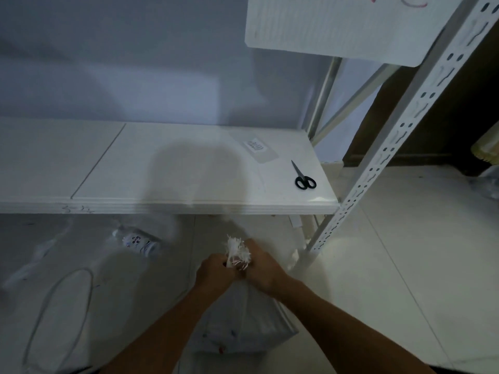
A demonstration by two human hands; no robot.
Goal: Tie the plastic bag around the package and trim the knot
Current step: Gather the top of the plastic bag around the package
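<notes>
A white shelf (167, 168) carries black scissors (304, 178) near its right front corner and a small label (255, 146) toward its back right. Below, the pale floor (405, 252) holds a plastic bottle (137, 242) lying near the shelf's front edge.

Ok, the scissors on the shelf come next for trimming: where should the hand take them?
Take the scissors by the black handle loops: they face the shelf's front edge, nearest the person, with the closed blades pointing away toward the wall. Reach from the front, probably with the right hand, since they lie at the right end.
</notes>
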